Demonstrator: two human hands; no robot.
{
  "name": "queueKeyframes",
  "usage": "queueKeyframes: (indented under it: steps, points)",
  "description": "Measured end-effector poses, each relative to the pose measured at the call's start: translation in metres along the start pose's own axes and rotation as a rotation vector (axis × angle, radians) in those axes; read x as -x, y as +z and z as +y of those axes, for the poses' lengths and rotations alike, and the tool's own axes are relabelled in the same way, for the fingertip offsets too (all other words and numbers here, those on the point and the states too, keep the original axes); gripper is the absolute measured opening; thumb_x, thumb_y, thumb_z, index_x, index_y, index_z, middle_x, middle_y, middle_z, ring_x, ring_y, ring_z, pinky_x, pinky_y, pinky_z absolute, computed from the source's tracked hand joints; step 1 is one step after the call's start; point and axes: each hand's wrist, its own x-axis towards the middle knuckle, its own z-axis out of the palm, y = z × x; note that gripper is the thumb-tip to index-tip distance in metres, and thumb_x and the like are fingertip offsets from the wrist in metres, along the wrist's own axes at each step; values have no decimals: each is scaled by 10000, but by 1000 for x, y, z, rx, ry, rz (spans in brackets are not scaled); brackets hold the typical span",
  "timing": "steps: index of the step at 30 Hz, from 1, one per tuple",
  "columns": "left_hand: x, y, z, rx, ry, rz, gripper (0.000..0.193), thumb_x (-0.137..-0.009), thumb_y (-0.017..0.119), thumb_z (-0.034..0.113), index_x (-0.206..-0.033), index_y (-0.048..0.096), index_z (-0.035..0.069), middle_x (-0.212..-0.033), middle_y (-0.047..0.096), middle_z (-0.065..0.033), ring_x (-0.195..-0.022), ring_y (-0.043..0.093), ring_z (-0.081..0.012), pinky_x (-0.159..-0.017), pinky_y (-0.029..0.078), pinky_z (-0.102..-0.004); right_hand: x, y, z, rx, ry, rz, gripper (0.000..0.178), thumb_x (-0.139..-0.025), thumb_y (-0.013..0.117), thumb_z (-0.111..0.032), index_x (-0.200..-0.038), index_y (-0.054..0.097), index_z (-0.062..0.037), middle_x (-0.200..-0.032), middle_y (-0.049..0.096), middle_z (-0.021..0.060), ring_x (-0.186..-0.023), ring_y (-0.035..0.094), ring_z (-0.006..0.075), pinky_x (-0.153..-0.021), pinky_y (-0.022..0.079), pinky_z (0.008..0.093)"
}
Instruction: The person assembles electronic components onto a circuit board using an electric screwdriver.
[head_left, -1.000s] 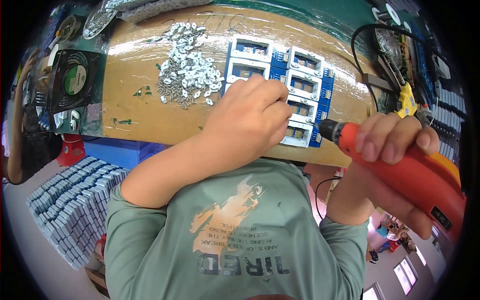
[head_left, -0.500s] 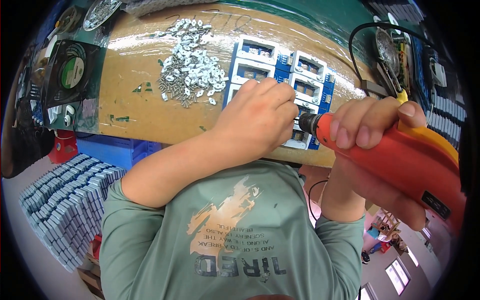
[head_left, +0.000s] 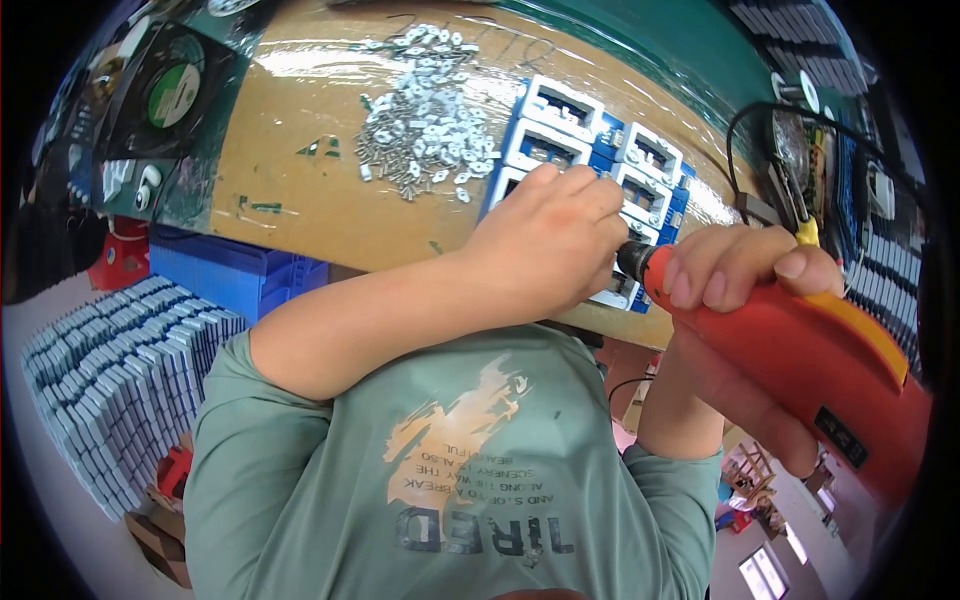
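Our right hand (head_left: 745,300) fingers wrap the orange electric screwdriver (head_left: 800,360), long axis slanting, tip up-left toward blue-white modules (head_left: 570,125); left hand (head_left: 550,245) fingers curled, contents hidden.

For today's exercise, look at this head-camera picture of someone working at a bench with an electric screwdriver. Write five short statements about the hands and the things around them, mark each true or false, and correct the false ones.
1. The right hand grips an orange electric screwdriver. True.
2. The left hand lies on the pile of small metal parts. False: it rests on the row of blue-and-white terminal blocks; the pile lies apart, to its left.
3. The screwdriver's tip points toward the left hand. True.
4. The blue crate stands on the wooden bench top. False: it sits below the bench edge.
5. The screwdriver lies unused on the bench. False: it is held in the right hand.
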Motion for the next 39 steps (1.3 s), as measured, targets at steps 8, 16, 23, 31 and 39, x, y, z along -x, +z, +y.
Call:
queueKeyframes:
  steps: [8,16,23,31,39]
  points:
    - [2,1,3,26,11,-2,196,-770,764,193,-914,686,84,-1049,600,-63,-1038,586,-285,-912,436,-427,9,15,5,90,-56,121,1158,-684,700,-885,-1391,462,2,-972,574,120,-775,582,248,-693,488,377]
    - [3,-8,3,20,9,-20,211,-781,773,186,-942,682,84,-1067,608,-79,-1037,595,-299,-903,460,-429,15,24,8,99,-76,417,1216,-694,635,-930,-1452,465,5,-930,582,94,-749,583,221,-666,482,375]
    - [37,-75,-22,-207,-93,155,179,-792,805,116,-941,716,74,-1019,654,-102,-956,634,-323,-848,503,-428,53,-30,-29,167,-146,501,1172,-671,666,-933,-1393,550,-16,-919,575,76,-766,568,217,-704,463,373]
    - [67,-95,-30,-369,-196,99,159,-799,797,60,-938,722,59,-974,638,-91,-889,615,-302,-769,491,-407,94,-58,-17,206,-127,686,1197,-713,643,-920,-1443,474,13,-925,589,120,-766,590,246,-708,502,384]
    - [66,-86,-33,-469,-134,148,157,-816,768,29,-952,696,64,-977,635,-88,-881,610,-299,-764,481,-408,92,-60,-14,174,-106,659,1202,-709,631,-933,-1436,480,12,-926,589,120,-760,590,239,-707,499,378]
